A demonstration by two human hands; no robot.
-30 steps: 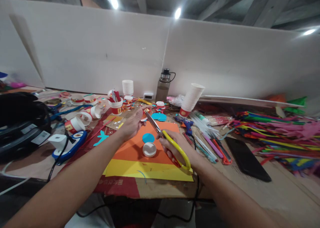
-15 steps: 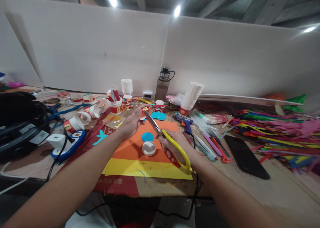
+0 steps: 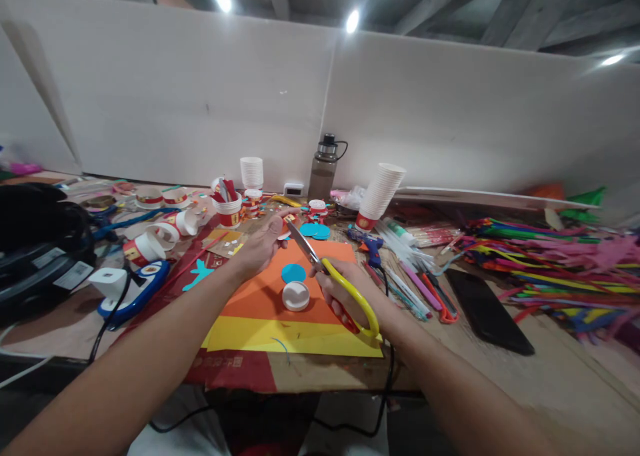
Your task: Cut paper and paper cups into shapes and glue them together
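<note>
My left hand (image 3: 266, 244) is closed on a small red and white piece of paper cup (image 3: 290, 221) above the orange sheet (image 3: 265, 296). In my right hand (image 3: 340, 289) is a pair of scissors (image 3: 349, 291) with yellow handles; their blades point up and left, the tips at the cup piece. Whether the blades touch it I cannot tell. Below the hands, a blue paper disc (image 3: 293, 273) and a round white cup base (image 3: 295, 296) lie on the orange sheet. More blue discs (image 3: 315, 230) lie just beyond, beside a small red and white cup figure (image 3: 317, 209).
Yellow paper (image 3: 295, 339) lies under the orange sheet. Stacked paper cups (image 3: 383, 196), a bottle (image 3: 323, 169) and a blue glue gun (image 3: 369, 244) stand or lie behind. To the right are a phone (image 3: 490, 311) and pipe cleaners (image 3: 545, 263); at left, a power strip (image 3: 135, 293) and cut cups (image 3: 145, 248).
The view has shifted very slightly. Both hands, the cup piece and the scissors stay in nearly the same places relative to the table.
</note>
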